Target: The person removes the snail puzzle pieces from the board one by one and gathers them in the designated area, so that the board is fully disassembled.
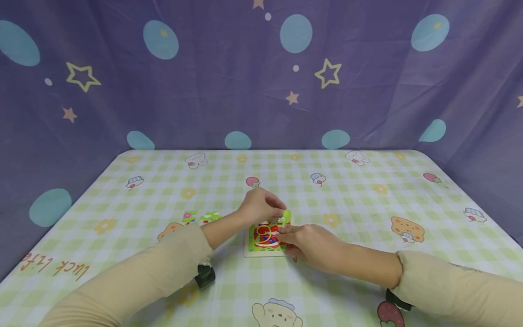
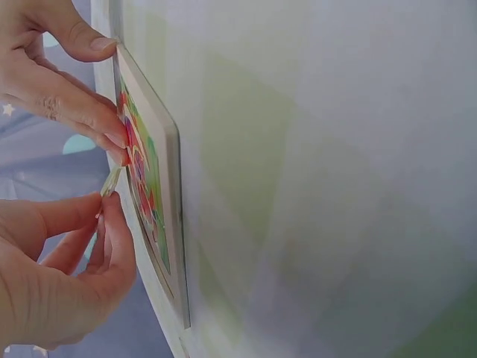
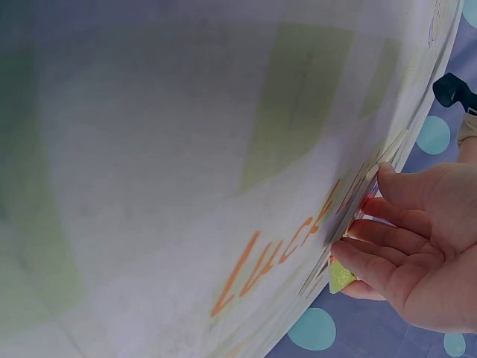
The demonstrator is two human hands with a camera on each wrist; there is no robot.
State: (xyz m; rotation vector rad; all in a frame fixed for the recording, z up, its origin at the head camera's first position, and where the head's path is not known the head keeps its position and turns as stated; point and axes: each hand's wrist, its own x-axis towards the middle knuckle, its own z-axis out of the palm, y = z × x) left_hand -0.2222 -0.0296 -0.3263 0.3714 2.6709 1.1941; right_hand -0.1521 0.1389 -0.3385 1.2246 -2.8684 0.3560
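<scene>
A square wooden jigsaw puzzle board (image 1: 261,255) lies on the table between both hands, showing a red, blue and green picture. Above its far right corner, my left hand (image 1: 260,204) pinches a green puzzle piece (image 1: 287,217) between thumb and fingers. The left wrist view has that piece (image 2: 111,181) edge-on, tilted against the picture. My right hand (image 1: 316,245) lies at the board's right side. Its fingertips (image 2: 115,140) touch the picture while its thumb (image 2: 103,45) rests at the board's edge. The hands hide part of the picture.
Loose green puzzle pieces (image 1: 189,216) lie left of the board, partly behind the left forearm. A checked cloth (image 1: 347,290) with printed cartoons covers the table. Behind the far edge hangs a purple curtain (image 1: 245,81).
</scene>
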